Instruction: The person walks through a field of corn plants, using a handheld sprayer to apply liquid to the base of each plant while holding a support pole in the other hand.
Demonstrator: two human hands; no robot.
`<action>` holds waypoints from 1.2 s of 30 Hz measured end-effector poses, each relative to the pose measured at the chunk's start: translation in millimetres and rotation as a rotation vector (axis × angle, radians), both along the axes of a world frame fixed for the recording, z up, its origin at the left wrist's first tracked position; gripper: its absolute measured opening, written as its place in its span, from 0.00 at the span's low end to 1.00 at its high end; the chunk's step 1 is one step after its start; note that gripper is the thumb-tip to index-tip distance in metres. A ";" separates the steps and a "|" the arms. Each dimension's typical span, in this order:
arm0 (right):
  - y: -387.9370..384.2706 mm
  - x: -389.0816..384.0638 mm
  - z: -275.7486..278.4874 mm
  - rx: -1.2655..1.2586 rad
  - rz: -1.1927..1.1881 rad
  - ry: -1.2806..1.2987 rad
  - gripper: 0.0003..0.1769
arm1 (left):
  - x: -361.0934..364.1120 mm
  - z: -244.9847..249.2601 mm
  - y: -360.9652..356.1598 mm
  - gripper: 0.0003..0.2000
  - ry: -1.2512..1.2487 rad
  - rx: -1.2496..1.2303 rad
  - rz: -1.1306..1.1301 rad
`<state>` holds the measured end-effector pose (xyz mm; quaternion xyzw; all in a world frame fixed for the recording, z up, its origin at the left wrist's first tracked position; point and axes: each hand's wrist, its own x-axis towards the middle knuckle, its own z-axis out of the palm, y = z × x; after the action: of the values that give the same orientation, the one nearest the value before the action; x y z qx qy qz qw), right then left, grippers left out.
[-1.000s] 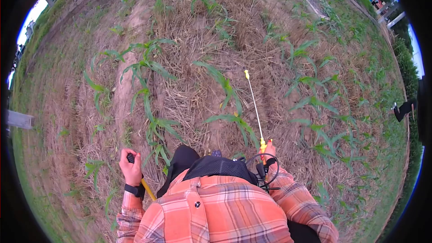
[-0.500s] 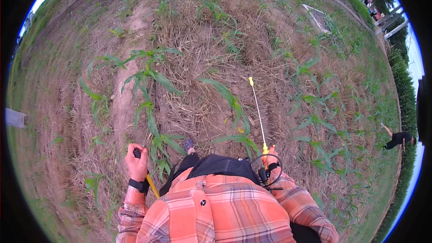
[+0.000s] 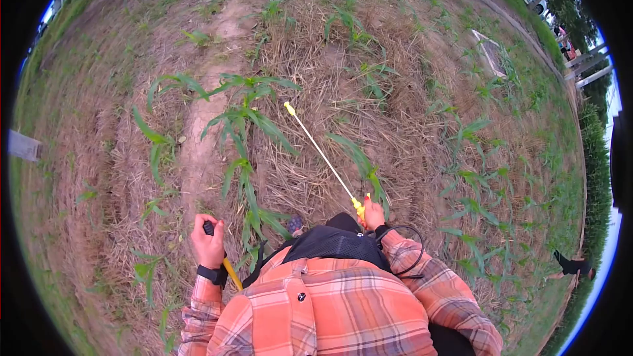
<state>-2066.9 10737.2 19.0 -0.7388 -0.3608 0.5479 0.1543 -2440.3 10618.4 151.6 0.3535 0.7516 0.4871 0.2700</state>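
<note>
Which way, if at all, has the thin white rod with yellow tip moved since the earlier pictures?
Yes, the thin white rod swung left: earlier right of the central long-leaved green plant, its yellow tip is now left of it.

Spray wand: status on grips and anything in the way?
Right grip closed on spray wand. Left grip around black handle. Wand angled forward-left. Young corn plants either side of it, contact unclear.
</note>
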 end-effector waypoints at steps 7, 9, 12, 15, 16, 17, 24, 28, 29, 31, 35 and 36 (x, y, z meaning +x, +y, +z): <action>35.7 -38.2 6.7 0.017 0.319 0.048 0.31 | -2.2 73.0 -18.4 0.06 -0.204 0.080 0.179; 47.3 -46.2 8.5 0.031 0.298 0.087 0.31 | -1.0 80.8 -12.3 0.05 -0.119 0.112 0.229; 77.4 -40.0 -5.3 0.001 0.277 0.095 0.31 | -13.8 17.7 27.2 0.05 0.022 0.005 0.152; 106.7 -26.5 -11.4 -0.053 0.236 0.075 0.30 | 3.1 -24.2 92.4 0.06 0.170 0.023 0.031; 112.9 -17.7 -10.3 -0.063 0.205 0.065 0.30 | 8.3 -37.5 106.5 0.06 0.156 0.018 0.010; 120.1 -8.3 -17.8 -0.054 0.173 0.101 0.31 | 13.1 -43.2 122.3 0.06 0.139 -0.002 0.013; 173.6 65.2 -24.4 -0.042 -0.142 0.103 0.32 | 44.9 -73.3 219.1 0.06 0.203 -0.051 -0.139; 193.3 117.5 -45.6 -0.036 -0.392 0.144 0.33 | 54.7 -25.5 250.3 0.06 0.137 -0.041 -0.130; 198.5 129.8 -47.0 -0.023 -0.425 0.136 0.33 | 55.2 -5.7 252.3 0.06 0.146 -0.023 -0.124; 208.3 151.6 -45.5 -0.011 -0.537 0.163 0.33 | 56.3 39.7 243.5 0.06 -0.023 -0.060 -0.054; 222.7 183.8 -48.5 0.073 -0.660 0.119 0.32 | 57.4 116.6 224.8 0.06 0.124 0.153 -0.035; 227.9 188.1 -48.8 0.077 -0.669 0.089 0.32 | 64.7 126.2 229.1 0.06 0.108 0.192 0.006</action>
<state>-1878.8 10965.1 -29.8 -0.7853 -0.1117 0.4846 0.3688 -2375.6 10847.5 277.8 0.4009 0.7161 0.5379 0.1926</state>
